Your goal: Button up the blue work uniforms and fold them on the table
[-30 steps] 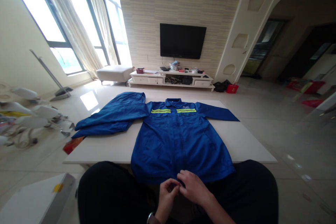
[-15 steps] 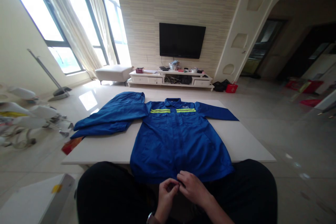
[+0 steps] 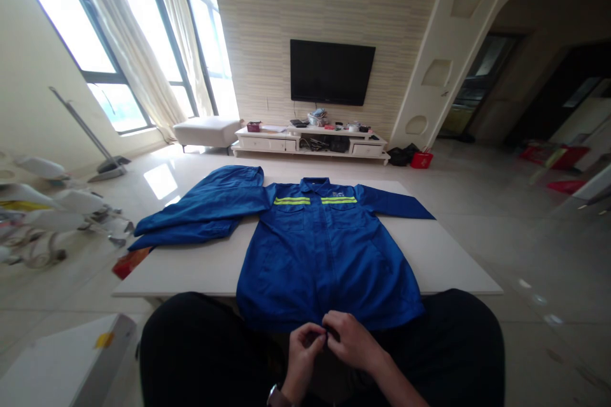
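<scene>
A blue work jacket (image 3: 296,261) with yellow-green reflective stripes lies face up, its front closed down the middle and its collar at the far end. Its lower hem hangs over the table's near edge between my knees. My left hand (image 3: 301,356) and my right hand (image 3: 353,342) meet at the bottom of the front opening. Both are closed, with thumbs and fingertips pinching a small dark bit of the jacket's hem. The fingers partly hide that detail. One sleeve reaches out to the right; the other meets blue folded trousers or similar cloth (image 3: 205,203) at the left.
The jacket lies on a white table (image 3: 449,261). My dark-clothed knees flank its near edge. A white box-like object (image 3: 62,369) stands at lower left, a red item (image 3: 130,262) under the table's left side. Farther off are a TV cabinet (image 3: 267,143) and a red bucket (image 3: 421,160).
Almost nothing differs. Both hands stay pinched together at the jacket's hem, with only a slight shift of the fingers and right wrist.
</scene>
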Available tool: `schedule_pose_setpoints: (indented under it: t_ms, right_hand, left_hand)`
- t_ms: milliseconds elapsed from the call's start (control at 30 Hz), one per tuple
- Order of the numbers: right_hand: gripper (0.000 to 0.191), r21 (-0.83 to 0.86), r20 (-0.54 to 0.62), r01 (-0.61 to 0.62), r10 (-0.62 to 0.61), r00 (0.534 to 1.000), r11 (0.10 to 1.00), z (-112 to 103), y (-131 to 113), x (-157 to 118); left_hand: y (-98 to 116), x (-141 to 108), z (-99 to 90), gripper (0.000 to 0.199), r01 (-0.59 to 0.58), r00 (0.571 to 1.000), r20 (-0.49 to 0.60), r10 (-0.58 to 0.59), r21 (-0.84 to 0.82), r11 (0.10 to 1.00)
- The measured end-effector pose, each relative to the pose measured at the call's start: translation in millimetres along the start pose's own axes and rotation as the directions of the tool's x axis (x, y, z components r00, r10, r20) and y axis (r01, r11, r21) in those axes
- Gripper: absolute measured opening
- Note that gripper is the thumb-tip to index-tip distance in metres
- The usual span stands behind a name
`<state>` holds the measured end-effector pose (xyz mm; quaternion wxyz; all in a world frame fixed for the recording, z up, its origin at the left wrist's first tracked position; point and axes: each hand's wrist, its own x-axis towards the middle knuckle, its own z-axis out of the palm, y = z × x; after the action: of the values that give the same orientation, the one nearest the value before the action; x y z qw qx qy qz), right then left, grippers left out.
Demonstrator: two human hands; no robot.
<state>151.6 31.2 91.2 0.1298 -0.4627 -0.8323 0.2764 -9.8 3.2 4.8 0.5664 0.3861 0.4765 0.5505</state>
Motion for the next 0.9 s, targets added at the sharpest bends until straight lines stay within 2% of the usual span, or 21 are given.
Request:
schedule_pose_setpoints:
  t_ms: [267,367,567,900]
  right_hand:
    - [0.014,0.054,0.008,0.043,-0.044,0.999,0.998,-1,7,3]
    - [0.014,0.030,0.018,0.045,-0.045,0.999,0.999,-3,6,2]
    - [0.014,0.005,0.007,0.054,-0.054,0.999,0.999,4,6,-2]
    - [0.010,-0.059,0.006,0.080,-0.080,0.997,0.995,12,12,-1]
  left_hand:
    - [1,-2,-0.3,0.033,-0.005,1.000,0.000,0.005,0.020,1.000]
    - [-2,-1,-1.1,0.033,-0.004,1.000,-0.013,0.004,0.007,1.000]
    - [-2,0,-2.0,0.031,0.001,1.000,0.028,-0.001,-0.008,1.000]
    - [-7,3,-3.2,0.031,0.051,0.999,0.009,-0.051,-0.076,0.996]
